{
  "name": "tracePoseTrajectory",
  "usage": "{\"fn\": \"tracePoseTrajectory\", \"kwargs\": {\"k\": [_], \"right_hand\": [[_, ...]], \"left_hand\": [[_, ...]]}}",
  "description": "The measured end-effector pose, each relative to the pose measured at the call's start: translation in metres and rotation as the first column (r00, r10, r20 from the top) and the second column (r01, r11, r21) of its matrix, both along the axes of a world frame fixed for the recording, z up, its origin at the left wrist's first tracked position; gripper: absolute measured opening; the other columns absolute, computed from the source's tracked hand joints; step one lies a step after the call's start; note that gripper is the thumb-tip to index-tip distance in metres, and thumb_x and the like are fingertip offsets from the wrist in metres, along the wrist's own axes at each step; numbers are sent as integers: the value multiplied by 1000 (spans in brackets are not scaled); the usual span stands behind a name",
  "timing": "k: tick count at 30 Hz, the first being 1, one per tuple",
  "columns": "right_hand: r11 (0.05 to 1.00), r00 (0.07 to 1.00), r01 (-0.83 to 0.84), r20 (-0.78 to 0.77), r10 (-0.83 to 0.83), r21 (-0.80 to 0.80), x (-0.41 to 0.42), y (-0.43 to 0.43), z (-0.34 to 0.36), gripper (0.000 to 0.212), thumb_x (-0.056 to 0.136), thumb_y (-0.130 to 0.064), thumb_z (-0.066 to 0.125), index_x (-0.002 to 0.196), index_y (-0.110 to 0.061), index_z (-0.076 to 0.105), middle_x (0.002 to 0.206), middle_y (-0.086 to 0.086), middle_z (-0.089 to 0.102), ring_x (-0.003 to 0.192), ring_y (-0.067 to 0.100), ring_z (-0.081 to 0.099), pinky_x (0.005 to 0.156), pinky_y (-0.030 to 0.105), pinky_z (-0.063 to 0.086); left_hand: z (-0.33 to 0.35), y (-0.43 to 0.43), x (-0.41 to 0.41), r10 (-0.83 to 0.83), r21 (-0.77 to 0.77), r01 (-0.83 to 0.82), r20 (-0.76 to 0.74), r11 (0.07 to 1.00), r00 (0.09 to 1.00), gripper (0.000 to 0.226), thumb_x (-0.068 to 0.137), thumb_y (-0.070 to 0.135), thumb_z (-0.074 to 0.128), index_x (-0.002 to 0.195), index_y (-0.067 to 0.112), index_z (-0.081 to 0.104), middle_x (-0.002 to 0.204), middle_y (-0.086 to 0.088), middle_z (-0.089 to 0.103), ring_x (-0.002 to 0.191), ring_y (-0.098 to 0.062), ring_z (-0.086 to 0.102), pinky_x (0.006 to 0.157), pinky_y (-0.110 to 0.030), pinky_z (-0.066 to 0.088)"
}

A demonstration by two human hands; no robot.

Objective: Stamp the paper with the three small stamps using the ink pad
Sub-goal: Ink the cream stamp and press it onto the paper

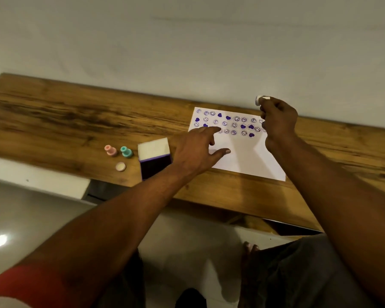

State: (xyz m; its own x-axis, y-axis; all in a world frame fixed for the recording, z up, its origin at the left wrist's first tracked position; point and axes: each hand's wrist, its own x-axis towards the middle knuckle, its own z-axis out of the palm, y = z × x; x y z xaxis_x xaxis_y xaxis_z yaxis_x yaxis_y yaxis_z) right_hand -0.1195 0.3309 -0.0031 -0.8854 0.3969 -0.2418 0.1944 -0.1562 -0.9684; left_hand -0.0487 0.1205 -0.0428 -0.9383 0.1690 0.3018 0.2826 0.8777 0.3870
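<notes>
A white paper lies on the wooden table, its far half covered with rows of purple smiley and heart prints. My left hand rests flat on the paper's left edge, fingers spread. My right hand is raised above the paper's far right corner, pinching a small pale stamp. The open ink pad, with its white lid up and dark purple pad facing me, sits left of the paper. Further left stand a pink stamp and a teal stamp, both upright.
A small round pink cap lies in front of the two standing stamps. The wooden table runs far to the left and meets a white wall behind. Grey floor, my legs and a bare foot show below the table's near edge.
</notes>
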Motion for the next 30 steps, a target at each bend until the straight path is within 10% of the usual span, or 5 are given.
{"fn": "tracePoseTrajectory", "kwargs": {"k": [9,15,20,30], "right_hand": [[940,950,-272,-100,296,204,6,-103,3,25,88,-30,81,108,-15,79,94,-5,77,81,3,70,70,19,55],[495,604,-620,-33,797,609,50,-191,3,25,84,-34,82,106,-22,79,92,-9,76,85,7,70,69,23,54],[91,356,-543,131,925,835,77,-237,-3,31,87,-39,73,116,-29,75,94,-17,71,76,-2,61,63,10,40],[-40,273,-451,180,945,892,87,-282,-17,25,90,-35,72,114,-26,75,95,-5,77,75,8,64,71,33,56]], "left_hand": [[29,-111,42,117,-23,-118,-48,993,992,51,89,69,65,124,32,71,95,17,70,90,-2,60,73,-23,43],[31,-197,82,149,11,-150,30,989,988,18,90,49,75,92,31,76,76,18,65,69,-2,60,56,-30,50],[10,-247,111,261,-40,-258,183,965,948,19,81,51,81,91,35,75,68,19,63,62,1,58,59,-34,56],[-22,-254,106,404,-29,-406,201,913,893,64,71,77,64,121,37,69,71,21,60,65,3,59,52,-17,37]]}}
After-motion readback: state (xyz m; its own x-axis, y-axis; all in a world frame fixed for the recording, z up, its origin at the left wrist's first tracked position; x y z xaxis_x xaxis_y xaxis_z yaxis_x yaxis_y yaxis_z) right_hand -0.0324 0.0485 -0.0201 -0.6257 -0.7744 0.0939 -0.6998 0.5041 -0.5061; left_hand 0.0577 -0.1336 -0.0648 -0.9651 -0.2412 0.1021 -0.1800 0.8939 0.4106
